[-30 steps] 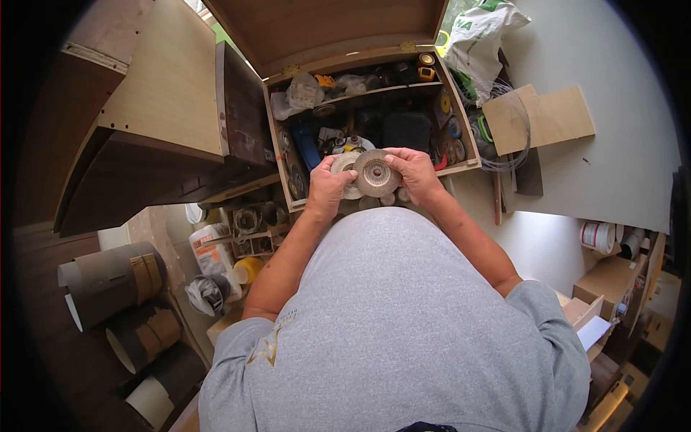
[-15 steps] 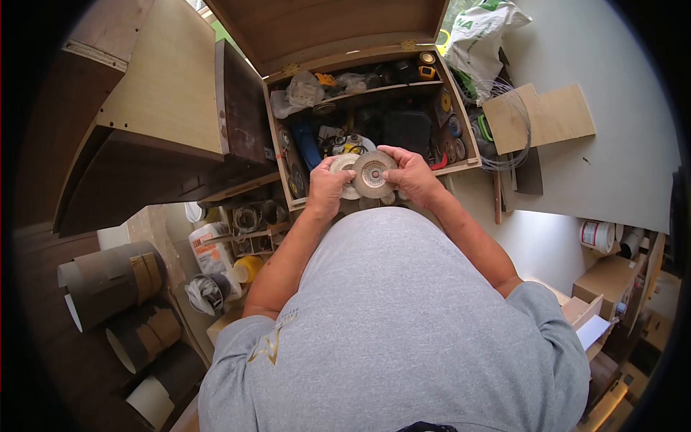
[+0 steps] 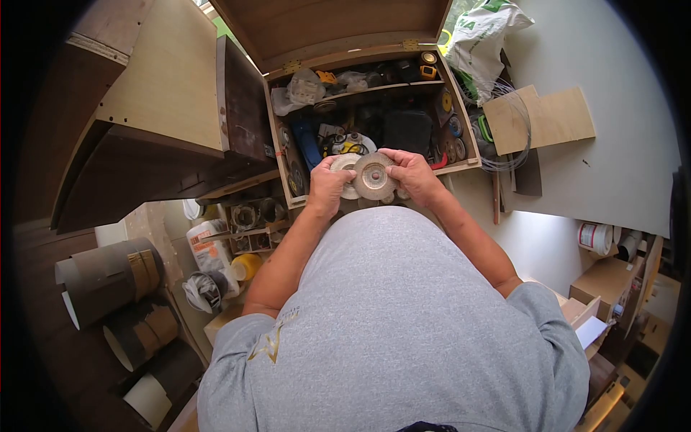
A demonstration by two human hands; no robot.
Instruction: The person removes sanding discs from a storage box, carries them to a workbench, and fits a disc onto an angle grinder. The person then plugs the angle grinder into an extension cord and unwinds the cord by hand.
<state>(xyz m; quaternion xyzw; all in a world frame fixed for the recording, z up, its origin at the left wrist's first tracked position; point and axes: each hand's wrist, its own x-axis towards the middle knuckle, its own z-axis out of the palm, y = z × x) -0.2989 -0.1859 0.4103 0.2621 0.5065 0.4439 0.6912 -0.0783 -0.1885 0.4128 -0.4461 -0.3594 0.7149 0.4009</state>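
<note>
Two round grinder discs are held side by side in front of my chest, their edges overlapping. My left hand [image 3: 332, 186] pinches the paler disc [image 3: 345, 166], thumb on its face. In my right hand [image 3: 416, 177] is a brownish flap disc [image 3: 373, 186] with a ringed centre and a hole, lying over the edge of the paler one. Just beyond them stands an open wooden toolbox [image 3: 466, 167], holding a yellow and white power tool [image 3: 353, 142], a blue tool [image 3: 308, 142] and a dark case [image 3: 407, 131]. Several more discs hang along its inner side walls.
The raised box lid [image 3: 338, 29] stands at the back. To the right, plywood pieces [image 3: 561, 115], a wire coil [image 3: 529, 137] and a white bag [image 3: 482, 36] rest by a grey surface. Dark cabinet panels [image 3: 158, 169] and large sheet rolls [image 3: 108, 281] stand on the left.
Both hands keep their hold on the discs, almost still. The view has shifted very slightly.
</note>
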